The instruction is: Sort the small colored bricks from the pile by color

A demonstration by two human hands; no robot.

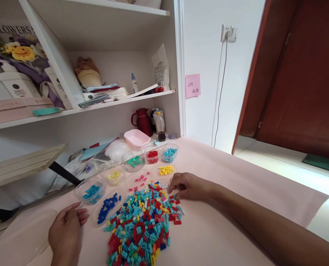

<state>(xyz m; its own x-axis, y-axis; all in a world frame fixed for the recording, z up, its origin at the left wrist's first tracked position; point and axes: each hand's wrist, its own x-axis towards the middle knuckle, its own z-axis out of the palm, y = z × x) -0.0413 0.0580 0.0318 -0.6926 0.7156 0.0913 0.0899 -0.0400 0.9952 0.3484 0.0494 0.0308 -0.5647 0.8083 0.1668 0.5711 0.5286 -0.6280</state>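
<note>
From the head view, the person's right hand is at the upper right edge of a loose pile of small bricks on a pink-covered surface. Its fingers bend downward, the tips close to red and white bricks at the pile's border — whether they grip one cannot be told. The left hand is at the lower left, apart from the pile, its fingers loosely bent; no brick shows between them, but the palm is hidden, so whether it holds anything cannot be told either.

The mixed pile fills the lower middle, mostly light blue and red, with yellow and green among them. Sorted bricks lie around its far and left sides: dark blue bricks between the left hand and the pile, blue bricks in a clear tub just beyond that hand, then pale yellow bricks, green bricks, red bricks and light blue bricks. Pink bricks and bright yellow bricks sit nearer the pile. Behind them stand a pink tray, a dark red jug and a bottle — dark liquid at its bottom.
</note>
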